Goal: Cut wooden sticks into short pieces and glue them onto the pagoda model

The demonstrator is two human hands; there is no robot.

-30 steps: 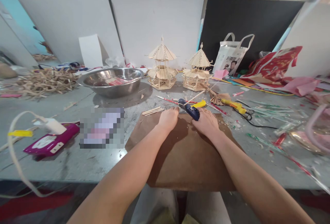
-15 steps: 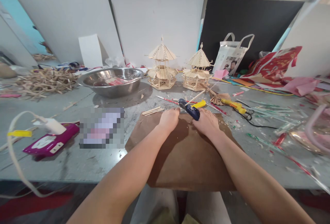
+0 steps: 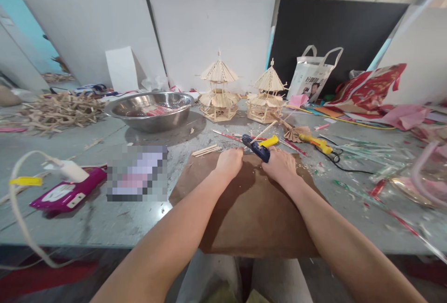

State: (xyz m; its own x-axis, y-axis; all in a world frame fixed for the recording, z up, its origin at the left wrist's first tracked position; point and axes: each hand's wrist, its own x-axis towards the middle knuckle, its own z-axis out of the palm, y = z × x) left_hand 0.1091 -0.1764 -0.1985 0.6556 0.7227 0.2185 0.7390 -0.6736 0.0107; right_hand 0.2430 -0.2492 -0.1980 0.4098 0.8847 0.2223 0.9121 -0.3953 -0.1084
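Observation:
My right hand [image 3: 281, 163] is wrapped round a hand cutter [image 3: 256, 148] with a dark blue body and a yellow handle [image 3: 268, 141]. From its jaws a thin wooden stick [image 3: 264, 131] slants up to the right. On the other side of the jaws, my left hand [image 3: 229, 161] is closed, its fingertips in line with that stick; the pinch itself is hidden. A few cut sticks [image 3: 206, 150] lie just beyond my left hand. Both hands are over the far edge of a brown board [image 3: 251, 219].
Two stick-built pagoda models [image 3: 219, 91] stand at the back, beside a steel basin [image 3: 150, 112]. A yellow glue gun [image 3: 316, 143] and plastic strips [image 3: 363, 147] lie to the right. On the left are a purple power strip [image 3: 68, 196], a blurred-out device [image 3: 138, 172] and wood scraps [image 3: 63, 111].

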